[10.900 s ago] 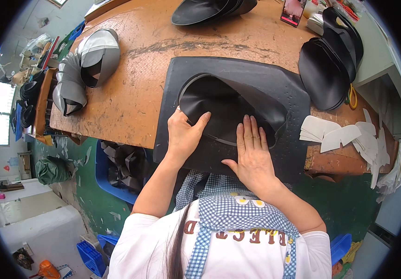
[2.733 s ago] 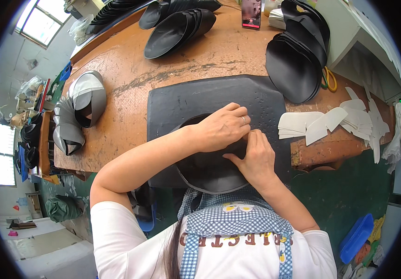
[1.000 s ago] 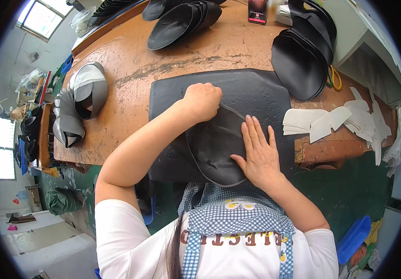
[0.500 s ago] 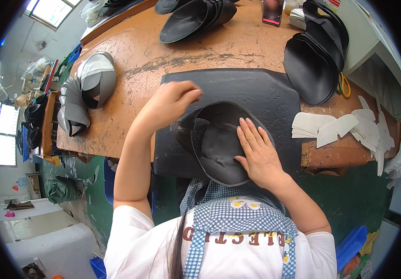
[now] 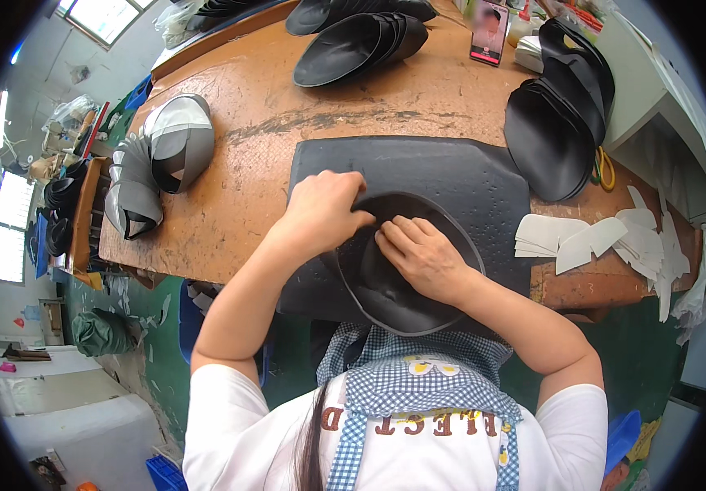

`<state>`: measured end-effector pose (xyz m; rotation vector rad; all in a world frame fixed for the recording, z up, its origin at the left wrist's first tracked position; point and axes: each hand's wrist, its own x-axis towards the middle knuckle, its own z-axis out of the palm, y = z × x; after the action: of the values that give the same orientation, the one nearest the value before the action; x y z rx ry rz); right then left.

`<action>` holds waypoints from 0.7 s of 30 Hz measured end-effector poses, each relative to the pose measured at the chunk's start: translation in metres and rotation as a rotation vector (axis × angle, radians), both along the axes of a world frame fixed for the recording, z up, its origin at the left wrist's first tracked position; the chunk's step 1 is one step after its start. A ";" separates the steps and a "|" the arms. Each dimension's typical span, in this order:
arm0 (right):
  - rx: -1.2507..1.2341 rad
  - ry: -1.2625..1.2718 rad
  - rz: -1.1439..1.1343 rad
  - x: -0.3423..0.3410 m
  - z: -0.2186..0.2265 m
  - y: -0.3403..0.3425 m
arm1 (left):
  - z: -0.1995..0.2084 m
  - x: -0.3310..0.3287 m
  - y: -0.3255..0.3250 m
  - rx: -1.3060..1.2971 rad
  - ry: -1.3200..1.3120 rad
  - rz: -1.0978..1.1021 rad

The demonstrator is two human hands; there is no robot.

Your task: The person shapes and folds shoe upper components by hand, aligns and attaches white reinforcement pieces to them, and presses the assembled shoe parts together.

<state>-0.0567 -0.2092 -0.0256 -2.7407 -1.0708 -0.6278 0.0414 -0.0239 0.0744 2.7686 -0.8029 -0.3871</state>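
A hollow black oval shell [image 5: 406, 307], smooth with a thin rim, lies open side up on a black mat [image 5: 451, 164], its near end over the table's front edge. My left hand [image 5: 324, 214] is curled at the shell's far left rim, thumb inside and forefinger outside. My right hand [image 5: 426, 260] reaches into the hollow with its fingers bent and pressed together against the inner left side. Its fingertips are close to my left thumb. Between them the hands cover the shell's left part, so the exact grip there is partly hidden.
Nested black shells stand at the back [image 5: 345, 53] and on the right [image 5: 549, 139]. A curved row of grey-and-white pieces [image 5: 181, 135] is at the left. Flat white cut-outs [image 5: 590, 245], yellow-handled scissors [image 5: 606, 170] and a propped phone [image 5: 489, 33] lie along the right.
My right hand, laid flat on the shell's inner right side before, has moved left and bent its fingers. My left hand has come down from above onto the rim.
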 end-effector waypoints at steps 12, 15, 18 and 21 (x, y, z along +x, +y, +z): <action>0.058 0.387 0.061 0.034 0.002 0.001 | -0.040 0.106 -0.050 0.417 0.054 -0.230; 0.170 0.419 0.156 0.045 0.002 -0.009 | -0.045 0.103 -0.044 0.364 0.026 -0.229; 0.125 0.379 0.066 0.036 -0.010 -0.010 | -0.043 0.102 -0.041 0.352 0.010 -0.153; 0.088 0.422 0.012 0.024 -0.007 -0.013 | -0.043 0.097 -0.039 0.350 -0.001 -0.115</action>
<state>-0.0323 -0.2218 -0.0326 -2.6177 -0.9310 -0.0788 0.1387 -0.0625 0.0310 3.0472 -0.9815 -0.6005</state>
